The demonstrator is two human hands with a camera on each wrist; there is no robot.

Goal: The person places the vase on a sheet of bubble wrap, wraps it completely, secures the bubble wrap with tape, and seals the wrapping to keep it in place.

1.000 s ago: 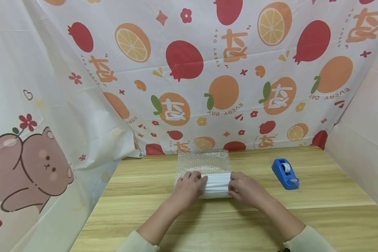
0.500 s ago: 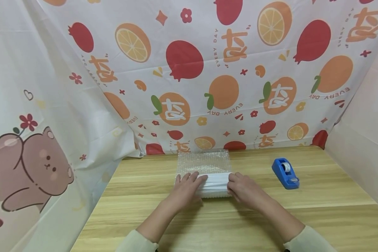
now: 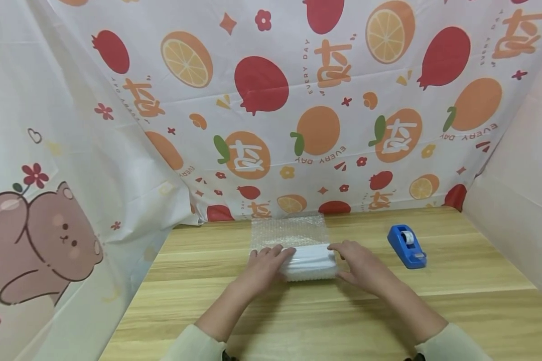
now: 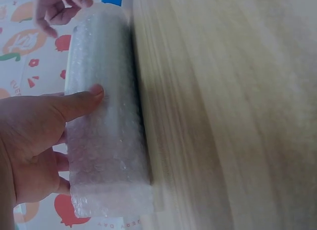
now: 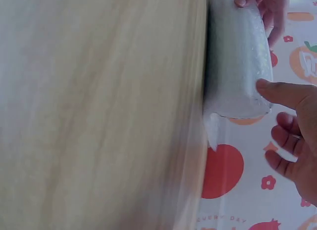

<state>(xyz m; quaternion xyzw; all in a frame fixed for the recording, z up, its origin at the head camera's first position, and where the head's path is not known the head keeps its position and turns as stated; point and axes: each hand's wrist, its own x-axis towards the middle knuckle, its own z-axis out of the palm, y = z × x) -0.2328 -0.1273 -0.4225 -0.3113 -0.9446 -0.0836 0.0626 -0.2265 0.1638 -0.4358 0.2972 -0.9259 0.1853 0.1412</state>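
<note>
A white bundle [image 3: 309,259] rolled in bubble wrap [image 3: 289,231] lies across the table; the flat rest of the sheet spreads behind it toward the wall. My left hand [image 3: 263,269] holds the bundle's left part. In the left wrist view its thumb [image 4: 81,103] presses the near face, while the other fingers go behind the roll and are partly hidden. At the right end is my right hand [image 3: 361,266], thumb and fingers spread apart. The right wrist view shows its thumb tip [image 5: 265,86] at the roll's end edge, the other fingers loosely bent beside it.
A blue tape dispenser [image 3: 407,246] with a roll of tape stands on the wooden table [image 3: 198,286] to the right. A fruit-printed sheet [image 3: 262,125] hangs behind the table, and a bear-printed one [image 3: 63,235] hangs at the left.
My right hand has loosened from the bundle's right end, its fingers spreading and shifting slightly right. My left hand stays on the left part, fingers straighter than a second ago. The head view has shifted slightly.
</note>
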